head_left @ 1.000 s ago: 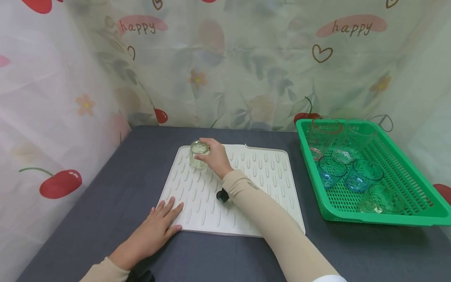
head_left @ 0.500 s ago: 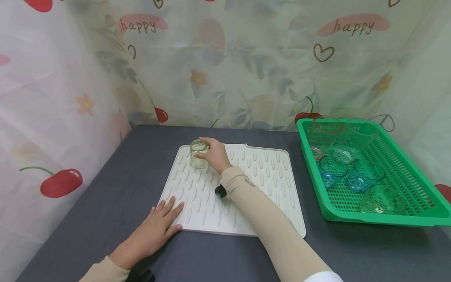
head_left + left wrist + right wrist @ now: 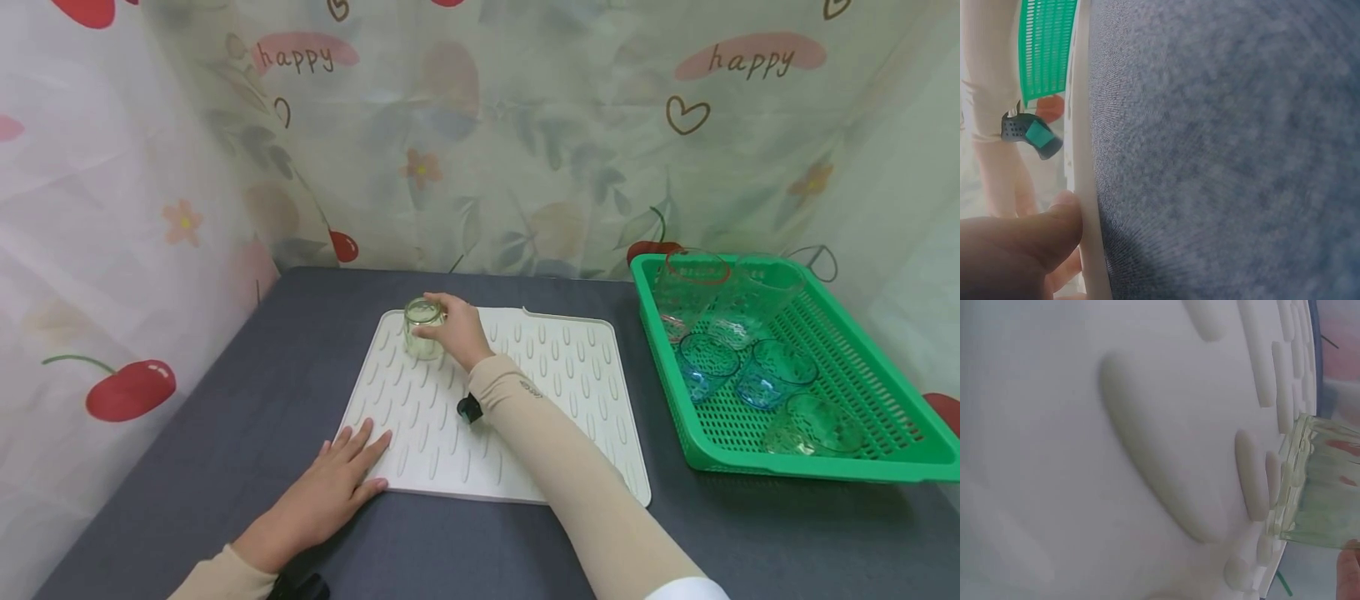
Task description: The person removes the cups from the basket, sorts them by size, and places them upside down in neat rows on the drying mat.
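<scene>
A clear, faintly green drinking glass (image 3: 424,332) stands at the far left corner of the white ridged mat (image 3: 551,367). My right hand (image 3: 459,333) grips it from the right side, thumb in front and fingers behind. In the right wrist view, one end of the glass (image 3: 1329,484) meets the mat, and a fingertip shows at its side. My left hand (image 3: 330,479) rests with spread fingers on the mat's near left corner. In the left wrist view its thumb (image 3: 1063,228) lies by the mat's edge (image 3: 1090,244).
To the right, a green plastic basket (image 3: 757,467) holds several glasses, among them a blue tumbler (image 3: 776,375) and a tall red-rimmed glass (image 3: 693,292). Dark grey cloth (image 3: 247,400) covers the table. A printed curtain (image 3: 510,150) hangs behind.
My right forearm has shifted slightly left, while the right hand keeps its hold on the glass at the same corner. The left hand has not moved.
</scene>
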Available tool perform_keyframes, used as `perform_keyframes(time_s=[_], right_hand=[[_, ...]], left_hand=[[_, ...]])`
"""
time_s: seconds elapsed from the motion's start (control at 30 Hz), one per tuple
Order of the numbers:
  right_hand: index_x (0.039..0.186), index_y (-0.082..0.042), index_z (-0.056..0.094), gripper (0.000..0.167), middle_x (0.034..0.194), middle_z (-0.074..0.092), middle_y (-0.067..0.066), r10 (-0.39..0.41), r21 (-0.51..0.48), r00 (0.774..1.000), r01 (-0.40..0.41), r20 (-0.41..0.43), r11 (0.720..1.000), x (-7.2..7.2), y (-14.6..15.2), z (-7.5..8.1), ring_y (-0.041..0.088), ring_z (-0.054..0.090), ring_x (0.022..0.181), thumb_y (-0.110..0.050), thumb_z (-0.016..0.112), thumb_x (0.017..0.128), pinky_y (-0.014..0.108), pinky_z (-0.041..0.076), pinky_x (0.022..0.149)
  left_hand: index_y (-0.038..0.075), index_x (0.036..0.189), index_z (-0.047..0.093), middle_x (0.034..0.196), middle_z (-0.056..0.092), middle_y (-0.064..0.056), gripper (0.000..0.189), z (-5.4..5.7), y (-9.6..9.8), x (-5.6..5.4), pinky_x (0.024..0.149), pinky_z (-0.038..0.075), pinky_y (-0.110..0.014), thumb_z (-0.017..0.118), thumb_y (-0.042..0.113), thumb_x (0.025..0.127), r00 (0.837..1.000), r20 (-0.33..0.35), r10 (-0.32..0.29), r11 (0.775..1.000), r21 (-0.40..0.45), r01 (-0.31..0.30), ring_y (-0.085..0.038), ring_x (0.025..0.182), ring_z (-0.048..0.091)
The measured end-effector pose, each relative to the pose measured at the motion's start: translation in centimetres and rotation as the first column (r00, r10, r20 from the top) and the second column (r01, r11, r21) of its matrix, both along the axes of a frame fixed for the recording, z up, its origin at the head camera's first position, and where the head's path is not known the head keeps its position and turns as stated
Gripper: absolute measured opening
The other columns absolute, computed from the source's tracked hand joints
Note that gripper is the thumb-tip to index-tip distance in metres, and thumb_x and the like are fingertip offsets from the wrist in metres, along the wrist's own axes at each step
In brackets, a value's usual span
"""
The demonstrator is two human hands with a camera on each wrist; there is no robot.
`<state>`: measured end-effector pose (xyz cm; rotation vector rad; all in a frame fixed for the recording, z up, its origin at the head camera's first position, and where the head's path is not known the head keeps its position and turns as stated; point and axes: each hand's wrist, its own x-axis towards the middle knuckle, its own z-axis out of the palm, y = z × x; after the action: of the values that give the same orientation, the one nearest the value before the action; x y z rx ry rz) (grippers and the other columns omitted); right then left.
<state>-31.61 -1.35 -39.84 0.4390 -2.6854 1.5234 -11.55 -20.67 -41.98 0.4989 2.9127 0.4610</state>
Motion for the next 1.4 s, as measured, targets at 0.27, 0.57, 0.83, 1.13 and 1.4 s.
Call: perform_keyframes(time_s=[0.27, 0.57, 0.83, 1.13, 1.4], right_hand=[[0.143, -0.016, 0.048, 0.067, 0.144, 0.05, 0.007, 0.057, 0.03, 0.998, -0.058, 0.021, 0.998, 0.2, 0.3, 0.5, 0.026, 0.048, 0.131, -0.027, 0.077, 0.083, 0.039, 0.042, 0.106], [0.151, -0.015, 0.034, 0.081, 0.156, 0.035, 0.004, 0.126, 0.012, 0.992, -0.126, 0.024, 0.992, 0.8, 0.9, 0.8, 0.024, 0.029, 0.145, -0.025, 0.078, 0.083, 0.04, 0.029, 0.116], [0.152, -0.018, 0.033, 0.084, 0.156, 0.033, 0.002, 0.115, -0.023, 0.993, -0.115, 0.006, 0.993, 0.9, 1.6, 1.6, 0.023, 0.03, 0.145, -0.031, 0.078, 0.083, 0.038, 0.032, 0.115], [0.15, -0.021, 0.035, 0.079, 0.155, 0.036, 0.004, 0.17, -0.262, 0.984, -0.15, 0.055, 0.953, 2.3, 3.4, 3.9, 0.018, 0.033, 0.144, -0.024, 0.077, 0.084, 0.034, 0.032, 0.115], [0.147, -0.022, 0.041, 0.069, 0.149, 0.045, 0.003, 0.201, -0.405, 0.979, -0.185, -0.002, 0.895, 5.3, 5.8, 6.6, 0.018, 0.041, 0.139, -0.017, 0.074, 0.086, 0.032, 0.035, 0.113]], left_hand=[[0.012, 0.148, 0.041, 0.155, 0.028, -0.023, 0.059, 0.0, 0.0, 0.0, 0.11, 0.021, -0.067, 0.056, 0.036, 0.097, 1.0, -0.015, -0.003, 1.0, 0.006, 0.004, -0.049, 0.142, 0.022], [0.011, 0.148, 0.041, 0.155, 0.028, -0.023, 0.059, 0.0, 0.1, 0.0, 0.11, 0.021, -0.067, 0.056, 0.036, 0.096, 1.0, -0.01, -0.004, 1.0, 0.007, 0.004, -0.049, 0.142, 0.022], [0.012, 0.149, 0.04, 0.156, 0.027, -0.022, 0.06, 0.1, 0.0, -0.1, 0.111, 0.019, -0.066, 0.055, 0.037, 0.097, 1.0, 0.01, 0.001, 1.0, 0.005, -0.001, -0.048, 0.143, 0.02], [0.011, 0.148, 0.04, 0.156, 0.027, -0.023, 0.06, 0.0, 0.0, -0.1, 0.11, 0.019, -0.067, 0.056, 0.036, 0.096, 1.0, 0.008, -0.002, 1.0, 0.009, 0.002, -0.049, 0.142, 0.021], [0.012, 0.148, 0.04, 0.156, 0.027, -0.023, 0.06, -0.1, 0.0, -0.1, 0.11, 0.02, -0.067, 0.056, 0.037, 0.097, 1.0, -0.006, -0.011, 1.0, 0.014, 0.011, -0.049, 0.142, 0.021]])
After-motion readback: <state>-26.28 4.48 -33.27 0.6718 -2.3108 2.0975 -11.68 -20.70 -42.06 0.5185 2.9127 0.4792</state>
